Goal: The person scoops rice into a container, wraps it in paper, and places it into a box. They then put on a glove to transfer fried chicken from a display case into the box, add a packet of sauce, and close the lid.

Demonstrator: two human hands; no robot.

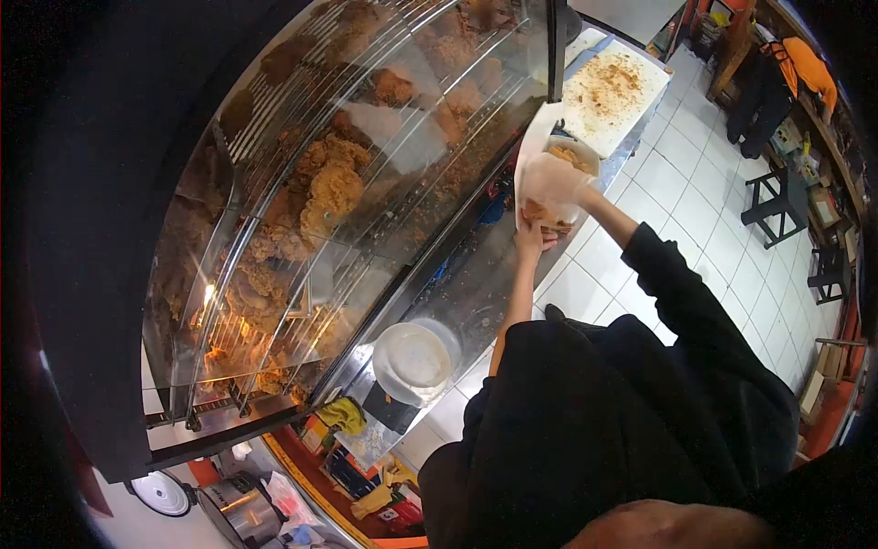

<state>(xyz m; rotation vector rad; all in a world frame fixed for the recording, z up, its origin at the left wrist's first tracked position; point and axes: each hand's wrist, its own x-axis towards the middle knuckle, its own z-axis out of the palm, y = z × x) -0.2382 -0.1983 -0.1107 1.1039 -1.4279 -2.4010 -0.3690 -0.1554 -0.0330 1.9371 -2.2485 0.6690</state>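
Observation:
My left hand is closed on the lower end of a white paper bag, its fingers below some fried chicken. My right hand, in a translucent plastic glove, is over the bag's side and the chicken. Its fingers are blurred and I cannot see whether they grip anything. Just behind the gloved hand is a pale bowl with more golden fried pieces in it. Both hands are over the steel counter, beside the glass display case.
The display case holds fried chicken on wire racks. A white cutting board covered in crumbs is beyond the bowl. Nearer me are a round white container and a yellow-green cloth. Black stools stand on the tiled floor at right.

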